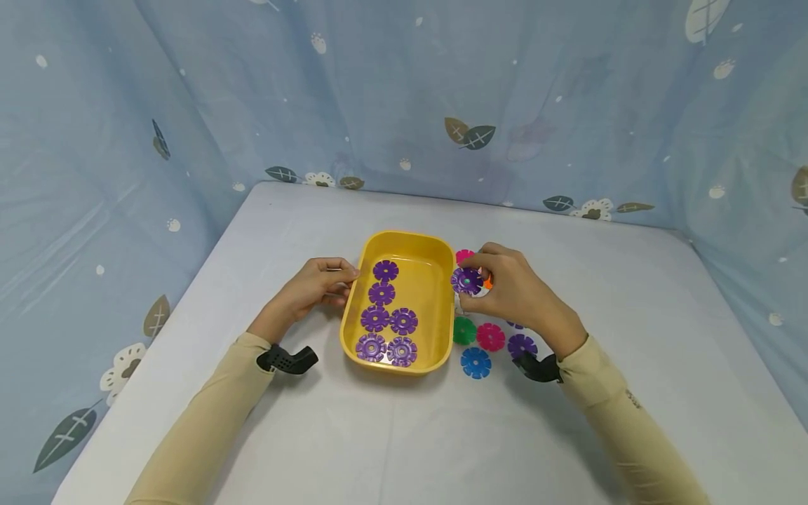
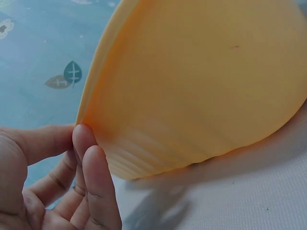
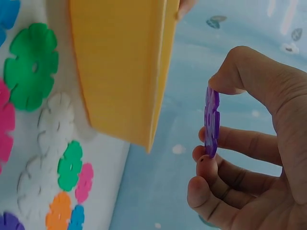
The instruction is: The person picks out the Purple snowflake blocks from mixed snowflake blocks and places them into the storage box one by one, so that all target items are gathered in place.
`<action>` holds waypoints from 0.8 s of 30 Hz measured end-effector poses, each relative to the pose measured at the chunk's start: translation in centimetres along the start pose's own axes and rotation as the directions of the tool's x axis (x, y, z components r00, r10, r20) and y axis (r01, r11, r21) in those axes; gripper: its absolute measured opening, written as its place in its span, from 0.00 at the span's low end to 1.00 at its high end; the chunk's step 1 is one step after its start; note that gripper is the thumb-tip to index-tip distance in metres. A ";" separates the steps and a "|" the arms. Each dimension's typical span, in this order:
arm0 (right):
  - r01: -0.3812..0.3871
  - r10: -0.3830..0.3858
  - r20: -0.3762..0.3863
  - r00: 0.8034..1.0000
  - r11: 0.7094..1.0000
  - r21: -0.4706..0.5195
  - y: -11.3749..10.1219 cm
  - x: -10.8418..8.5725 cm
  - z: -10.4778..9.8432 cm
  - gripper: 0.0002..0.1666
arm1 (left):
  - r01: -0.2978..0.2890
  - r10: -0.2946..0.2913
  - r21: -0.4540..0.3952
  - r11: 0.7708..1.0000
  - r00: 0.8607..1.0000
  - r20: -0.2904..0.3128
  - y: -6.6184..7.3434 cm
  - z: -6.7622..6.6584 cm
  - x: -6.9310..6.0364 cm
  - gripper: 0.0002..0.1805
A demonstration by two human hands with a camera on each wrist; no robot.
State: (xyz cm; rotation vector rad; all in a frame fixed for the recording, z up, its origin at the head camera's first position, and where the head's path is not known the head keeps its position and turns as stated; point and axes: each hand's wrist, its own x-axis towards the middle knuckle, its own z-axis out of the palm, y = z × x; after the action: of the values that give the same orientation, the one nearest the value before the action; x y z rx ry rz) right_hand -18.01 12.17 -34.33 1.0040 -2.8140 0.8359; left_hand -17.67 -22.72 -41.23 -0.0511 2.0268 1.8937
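A yellow tray (image 1: 431,308) stands on the table with several purple flower discs (image 1: 381,293) lying along its left side. My left hand (image 1: 313,286) pinches the tray's left rim between thumb and fingers; in the left wrist view the hand (image 2: 62,177) grips the rim of the tray (image 2: 192,81). Above the table, just beyond the tray's right edge, my right hand (image 1: 519,291) holds a purple disc (image 1: 466,281). The right wrist view shows that disc (image 3: 211,122) edge-on, pinched between thumb and fingertips of the right hand (image 3: 254,139).
Right of the tray lie loose discs: green (image 1: 464,330), pink (image 1: 490,337), blue (image 1: 476,362) and purple (image 1: 522,346). Others, partly hidden by my right hand, include a pink one (image 1: 464,257) and an orange one. Transparent discs (image 3: 56,120) show in the right wrist view. A patterned blue curtain (image 1: 404,105) surrounds the table.
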 end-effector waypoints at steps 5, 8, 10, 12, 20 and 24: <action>0.012 -0.012 0.003 1.000 1.000 0.022 -0.4 0.7 0.8 0.30 | -0.012 0.012 -0.004 1.000 1.000 0.009 0.0 0.0 0.0 0.14; 0.030 -0.030 0.003 1.000 0.999 0.031 -0.6 1.2 1.3 0.29 | -0.016 0.016 -0.006 1.000 1.000 0.002 -0.1 0.0 0.0 0.13; 0.041 -0.041 0.008 0.999 0.999 0.028 -0.7 1.5 1.6 0.29 | -0.017 0.017 -0.008 1.000 1.000 -0.001 -0.1 -0.1 0.0 0.13; 0.043 -0.044 0.014 0.999 0.999 0.026 -0.8 1.8 1.8 0.29 | -0.019 0.019 -0.009 1.000 1.000 -0.001 -0.1 0.0 0.0 0.12; 0.036 -0.039 0.068 0.997 0.999 0.034 -1.3 2.9 2.9 0.29 | -0.027 0.027 -0.001 1.000 1.000 -0.006 0.1 0.0 -0.1 0.13; 0.033 -0.036 0.087 0.996 0.999 0.030 -1.6 3.3 3.5 0.28 | -0.024 0.024 -0.002 1.000 1.000 -0.010 0.2 0.1 -0.1 0.13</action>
State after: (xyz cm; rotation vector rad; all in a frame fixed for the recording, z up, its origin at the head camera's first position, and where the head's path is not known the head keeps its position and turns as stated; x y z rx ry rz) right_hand -19.20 7.47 -35.88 1.1171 -2.8556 0.8517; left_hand -17.61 -22.65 -41.03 -0.0377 2.0410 1.9136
